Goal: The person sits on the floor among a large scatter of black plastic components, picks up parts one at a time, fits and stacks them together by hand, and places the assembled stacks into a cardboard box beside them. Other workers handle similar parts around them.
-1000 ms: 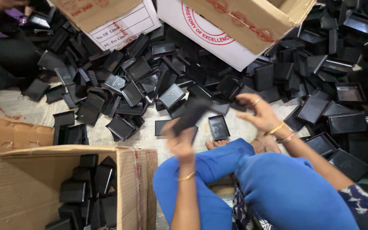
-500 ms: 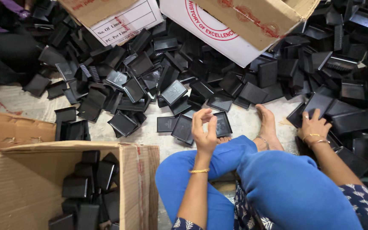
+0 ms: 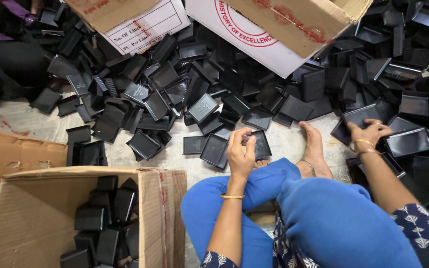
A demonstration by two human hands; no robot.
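Note:
I sit on the floor with blue-trousered knees [image 3: 294, 208] drawn up and a bare foot [image 3: 313, 146] out front. My left hand [image 3: 241, 155] hovers with curled fingers between two flat black plastic trays. One tray [image 3: 213, 149] is just to its left, and its fingertips touch the edge of the other tray [image 3: 263, 144] on its right; it holds nothing. My right hand [image 3: 369, 133], with bangles on the wrist, reaches out to the right and grips the near edge of another black tray [image 3: 361, 115] in the pile.
A large heap of black trays [image 3: 175, 89] covers the floor ahead and to the right. An open cardboard box [image 3: 160, 213] at lower left holds stacked trays. Two tipped cartons [image 3: 254, 34] lie at the top. Another person's dark clothing [image 3: 6, 59] shows at upper left.
A second ago both hands held a black tray together in front of me. It now lies on the floor; my right hand has swung right to the pile and my left has lowered.

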